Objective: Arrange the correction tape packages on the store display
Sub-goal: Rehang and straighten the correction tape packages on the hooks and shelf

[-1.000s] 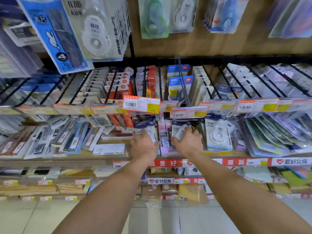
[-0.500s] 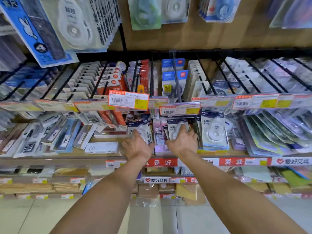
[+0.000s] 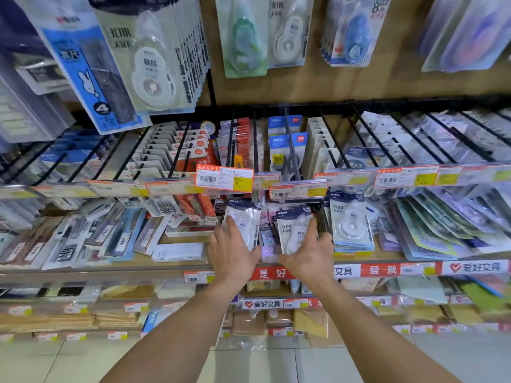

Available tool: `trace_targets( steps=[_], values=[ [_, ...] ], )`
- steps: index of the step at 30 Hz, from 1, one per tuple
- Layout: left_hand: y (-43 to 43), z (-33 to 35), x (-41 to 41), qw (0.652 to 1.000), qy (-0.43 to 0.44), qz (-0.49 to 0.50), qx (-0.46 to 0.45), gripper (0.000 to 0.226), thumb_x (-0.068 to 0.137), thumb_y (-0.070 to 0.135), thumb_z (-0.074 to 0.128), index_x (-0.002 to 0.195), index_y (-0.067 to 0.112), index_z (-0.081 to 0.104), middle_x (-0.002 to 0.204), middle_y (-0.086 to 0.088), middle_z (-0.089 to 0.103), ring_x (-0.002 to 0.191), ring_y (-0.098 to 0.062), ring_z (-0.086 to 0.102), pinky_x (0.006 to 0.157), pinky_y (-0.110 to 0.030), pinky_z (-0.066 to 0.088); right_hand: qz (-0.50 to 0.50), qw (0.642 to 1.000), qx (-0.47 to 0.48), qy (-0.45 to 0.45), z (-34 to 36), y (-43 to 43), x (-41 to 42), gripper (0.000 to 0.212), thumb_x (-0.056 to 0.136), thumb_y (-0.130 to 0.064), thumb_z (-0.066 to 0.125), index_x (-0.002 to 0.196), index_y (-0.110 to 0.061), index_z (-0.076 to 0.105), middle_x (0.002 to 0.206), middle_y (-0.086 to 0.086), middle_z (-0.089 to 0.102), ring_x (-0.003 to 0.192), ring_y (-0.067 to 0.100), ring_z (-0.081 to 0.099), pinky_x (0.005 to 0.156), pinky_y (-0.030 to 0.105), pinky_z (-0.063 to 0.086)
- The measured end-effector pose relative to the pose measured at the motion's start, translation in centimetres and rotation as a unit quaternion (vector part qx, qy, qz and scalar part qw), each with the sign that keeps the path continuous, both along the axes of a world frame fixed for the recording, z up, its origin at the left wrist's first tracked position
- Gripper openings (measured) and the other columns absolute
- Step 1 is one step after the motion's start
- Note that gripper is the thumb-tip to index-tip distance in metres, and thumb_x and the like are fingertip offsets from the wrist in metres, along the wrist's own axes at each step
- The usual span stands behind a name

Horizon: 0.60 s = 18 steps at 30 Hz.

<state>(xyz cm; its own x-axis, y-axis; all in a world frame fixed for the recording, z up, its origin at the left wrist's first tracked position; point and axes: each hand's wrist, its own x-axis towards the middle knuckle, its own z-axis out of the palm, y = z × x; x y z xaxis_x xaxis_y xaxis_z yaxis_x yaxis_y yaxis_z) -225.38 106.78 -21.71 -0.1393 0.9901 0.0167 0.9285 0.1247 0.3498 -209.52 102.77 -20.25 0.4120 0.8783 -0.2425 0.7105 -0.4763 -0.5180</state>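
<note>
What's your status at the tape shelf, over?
Left hand flat on left pack. Right hand against middle pack. Price tags hang just above, not blocking.

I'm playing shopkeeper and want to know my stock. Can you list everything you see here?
correction tape packages: three, white with navy tops, middle shelf front
hanging packs: many, white, green, blue, top row
price tags: many, orange and yellow, hook ends
hooks: many, black, above middle shelf
box: one, white, shelf left of hands
shelf strip: one, red and white, shelf edge
left hand: one, flat on left package
right hand: one, against middle package
</note>
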Motion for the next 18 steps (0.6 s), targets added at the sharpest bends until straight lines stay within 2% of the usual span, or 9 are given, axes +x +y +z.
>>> trace_targets(
  steps=[3,7,11,13,16,18],
  values=[
    [-2.2,0.8,-0.2,1.0,-0.009,-0.019,0.022,0.107,0.075,0.061,0.07,0.154,0.014,0.015,0.147,-0.015,0.039,0.13,-0.033,0.036,0.108,-0.046,0.037,-0.015,0.999,0.027,0.031,0.8,-1.6,0.0,0.137,0.069,-0.065,0.084,0.164,-0.019,-0.003,0.136,0.014,0.035,0.135,0.034,0.037,0.109,0.041,0.041],
    [-4.6,2.0,-0.8,0.999,-0.034,-0.024,0.029,0.11,0.075,0.064,0.07,0.156,0.014,0.013,0.148,-0.015,0.037,0.132,-0.034,0.034,0.11,-0.045,0.035,-0.059,0.995,0.046,0.072,2.5,-4.0,-0.7,0.133,0.071,-0.065,0.081,0.164,-0.013,0.002,0.152,0.016,0.031,0.145,0.036,0.033,0.11,0.047,0.04],
    [-7.1,3.5,-1.5,0.997,-0.071,-0.021,0.023,0.108,0.078,0.063,0.068,0.156,0.015,0.012,0.152,-0.012,0.033,0.136,-0.03,0.029,0.113,-0.041,0.03,-0.104,0.989,0.054,0.091,4.3,-6.4,-2.0,0.113,0.084,-0.084,0.05,0.164,-0.014,0.013,0.163,0.013,0.029,0.148,0.035,0.037,0.111,0.051,0.04],
    [-8.3,4.3,-1.9,0.996,-0.085,-0.019,0.014,0.107,0.078,0.063,0.068,0.156,0.018,0.011,0.151,-0.01,0.033,0.134,-0.028,0.029,0.111,-0.04,0.032,-0.123,0.984,0.071,0.103,5.2,-7.4,-2.5,0.105,0.086,-0.085,0.043,0.161,-0.015,0.024,0.162,0.012,0.036,0.144,0.036,0.043,0.109,0.052,0.042],
    [-9.8,5.7,-2.5,0.993,-0.114,-0.022,0.008,0.106,0.077,0.06,0.07,0.156,0.022,0.009,0.154,-0.004,0.028,0.139,-0.024,0.024,0.114,-0.041,0.029,-0.153,0.975,0.089,0.131,6.8,-8.3,-3.4,0.091,0.087,-0.081,0.05,0.154,-0.02,0.038,0.153,0.006,0.05,0.136,0.032,0.052,0.104,0.048,0.044],
    [-10.7,6.8,-3.0,0.992,-0.124,-0.027,0.007,0.106,0.078,0.06,0.07,0.155,0.024,0.007,0.156,-0.001,0.025,0.141,-0.023,0.022,0.116,-0.041,0.027,-0.172,0.969,0.097,0.148,8.0,-8.9,-4.1,0.086,0.083,-0.081,0.054,0.146,-0.024,0.043,0.138,0.002,0.062,0.123,0.029,0.061,0.099,0.046,0.047]
  ],
)
